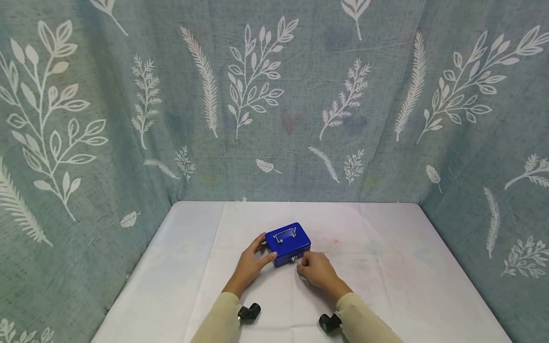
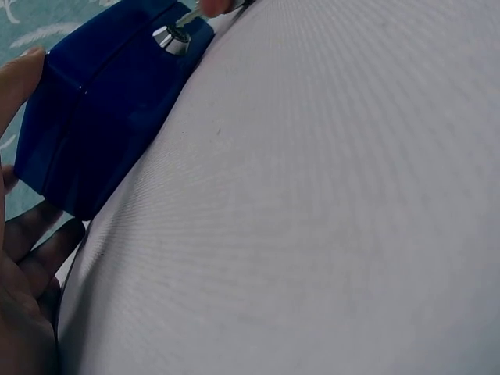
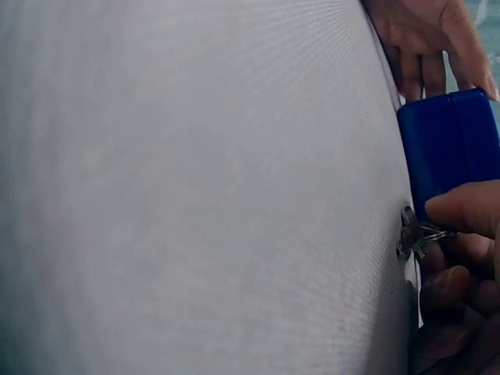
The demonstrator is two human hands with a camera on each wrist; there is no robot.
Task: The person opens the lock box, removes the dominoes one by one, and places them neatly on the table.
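A blue metal cash box [image 1: 296, 244] stands on the white-covered table, its lid down and a wire carrying handle [image 1: 285, 235] on top. My left hand [image 1: 249, 268] holds its left end, thumb at the near corner and fingers along the far side. At the front is a round silver lock [image 2: 172, 41]. My right hand [image 1: 319, 270] pinches a key [image 2: 189, 16] at this lock; whether the tip is inside cannot be told. Other small metal pieces on a ring [image 3: 409, 234] dangle under the right fingers. The box's inside is hidden.
The white cloth [image 1: 193, 286] lies over the table with faint creases. Grey-green curtains [image 1: 296, 157] with white leaf prints close in the back and both sides. Small black devices sit at both wrists, the left device [image 1: 249, 312] and the right device [image 1: 329, 323].
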